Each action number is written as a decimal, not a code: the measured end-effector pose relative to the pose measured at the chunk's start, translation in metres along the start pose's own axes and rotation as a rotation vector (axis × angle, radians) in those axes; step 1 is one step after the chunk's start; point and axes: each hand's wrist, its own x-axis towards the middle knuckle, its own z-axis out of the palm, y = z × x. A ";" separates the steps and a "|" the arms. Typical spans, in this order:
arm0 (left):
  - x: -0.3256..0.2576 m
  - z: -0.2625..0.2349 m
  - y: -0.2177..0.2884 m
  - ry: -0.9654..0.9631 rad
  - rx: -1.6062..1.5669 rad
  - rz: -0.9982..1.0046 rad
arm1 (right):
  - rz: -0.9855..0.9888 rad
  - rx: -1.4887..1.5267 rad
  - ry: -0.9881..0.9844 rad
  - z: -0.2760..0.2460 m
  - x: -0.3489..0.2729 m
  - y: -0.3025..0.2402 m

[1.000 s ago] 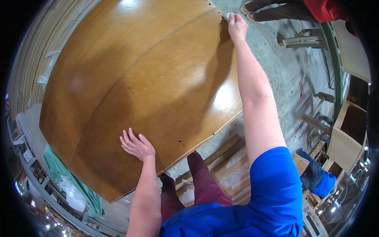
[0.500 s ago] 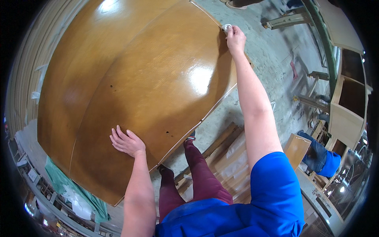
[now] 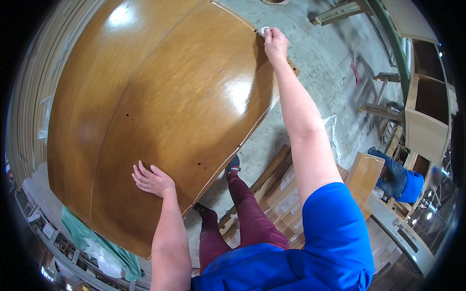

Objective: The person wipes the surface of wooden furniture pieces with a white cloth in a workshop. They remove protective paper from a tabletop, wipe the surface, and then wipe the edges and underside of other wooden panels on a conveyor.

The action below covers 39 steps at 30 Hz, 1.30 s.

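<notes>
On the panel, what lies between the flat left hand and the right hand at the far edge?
Only bare glossy wooden panel between left hand and right hand; head view.

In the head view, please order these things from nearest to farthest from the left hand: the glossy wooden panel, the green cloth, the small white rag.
1. Glossy wooden panel: the left hand lies flat on it, near its lower edge.
2. Green cloth: below the panel, at the lower left.
3. Small white rag: at the panel's far corner, top of the picture, at the right hand.
</notes>
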 end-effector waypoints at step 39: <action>-0.002 0.009 -0.007 0.048 -0.018 0.029 | 0.046 -0.184 -0.012 -0.120 -0.093 0.081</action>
